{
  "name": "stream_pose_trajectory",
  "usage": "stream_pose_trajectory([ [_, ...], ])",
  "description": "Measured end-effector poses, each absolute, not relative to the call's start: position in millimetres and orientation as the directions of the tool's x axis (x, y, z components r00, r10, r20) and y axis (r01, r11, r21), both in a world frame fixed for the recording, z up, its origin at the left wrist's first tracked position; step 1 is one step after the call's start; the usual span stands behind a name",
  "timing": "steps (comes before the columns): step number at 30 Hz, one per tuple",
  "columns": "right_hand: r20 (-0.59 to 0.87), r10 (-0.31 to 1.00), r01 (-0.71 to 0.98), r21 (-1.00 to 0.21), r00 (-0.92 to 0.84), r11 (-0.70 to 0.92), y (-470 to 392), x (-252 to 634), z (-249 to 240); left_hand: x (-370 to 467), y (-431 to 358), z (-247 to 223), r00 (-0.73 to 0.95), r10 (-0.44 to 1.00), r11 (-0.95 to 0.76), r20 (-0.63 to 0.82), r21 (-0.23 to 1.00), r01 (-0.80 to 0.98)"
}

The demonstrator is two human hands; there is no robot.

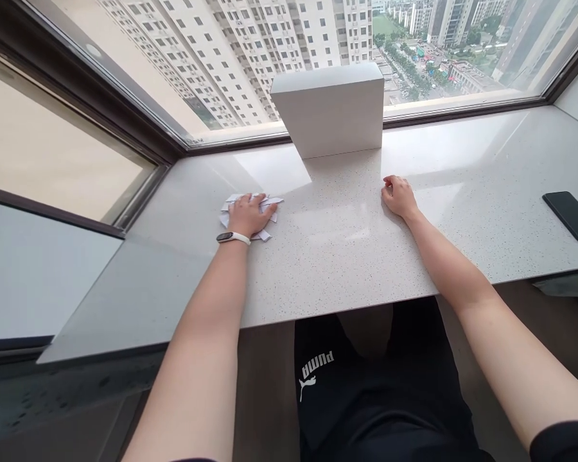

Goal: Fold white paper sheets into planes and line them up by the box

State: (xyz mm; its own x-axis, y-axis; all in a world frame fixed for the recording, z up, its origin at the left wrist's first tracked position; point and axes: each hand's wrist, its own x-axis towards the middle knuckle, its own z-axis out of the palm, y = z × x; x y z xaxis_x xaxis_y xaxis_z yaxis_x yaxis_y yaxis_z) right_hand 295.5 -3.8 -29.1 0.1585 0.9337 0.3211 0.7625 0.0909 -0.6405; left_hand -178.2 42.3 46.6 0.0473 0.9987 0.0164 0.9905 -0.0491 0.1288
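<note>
Several white paper slips [264, 235] lie in a loose pile on the pale speckled counter [318, 269]. Spread over them is my left hand [250, 215], palm down with the fingers apart, pressing on the pile and hiding most of it. A wristband with a white strap [241, 238] circles that wrist. My right hand [399, 196] rests on the counter to the right, its fingers curled in and nothing visible in them. Between and beyond my hands stands a white box-like block [337, 119], upright by the window.
A black phone [572, 216] lies at the far right of the counter. The dark window frame [183, 151] runs along the back and left, with tall buildings outside. The counter's front edge is just above my lap in dark clothing [385, 398].
</note>
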Motion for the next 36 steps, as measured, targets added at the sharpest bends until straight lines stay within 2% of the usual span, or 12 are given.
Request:
stream_pose_trajectory([
  [8,0.328,0.93,0.76,-0.643,0.164,0.093,-3.7,302.1,-28.3,-203.8,41.4,47.0,0.039,0.998,-0.048,0.047,0.226,0.973],
  [14,0.318,0.932,0.753,-0.653,0.174,0.082,-3.4,303.4,-28.2,-208.1,56.6,42.7,-0.027,0.999,0.033,-0.034,0.197,0.98],
  [20,0.324,0.93,0.732,-0.674,0.175,0.097,-3.7,304.8,-29.3,-204.4,48.0,49.0,-0.009,0.992,-0.04,0.129,0.377,0.925],
  [26,0.306,0.932,0.746,-0.663,0.192,0.064,-3.5,307.0,-28.3,-198.6,46.4,51.6,-0.038,0.932,-0.154,0.36,0.489,0.859],
  [29,0.314,0.927,0.743,-0.667,0.205,0.062,-3.7,308.3,-28.2,-167.1,44.4,43.3,-0.039,0.915,-0.266,0.402,0.672,0.691],
  [32,0.331,0.917,0.726,-0.683,0.221,0.072,-5.4,307.7,-26.0,-114.1,36.3,30.5,-0.016,0.969,-0.231,0.247,0.924,0.306],
  [34,0.328,0.915,0.713,-0.698,0.235,0.067,-7.9,305.4,-22.8,-80.1,29.1,22.5,0.037,0.991,-0.13,0.127,0.987,0.099],
  [36,0.319,0.914,0.703,-0.709,0.252,0.054,-11.5,301.9,-18.8,-57.0,21.9,16.3,0.028,0.998,-0.057,0.056,0.997,0.044],
])
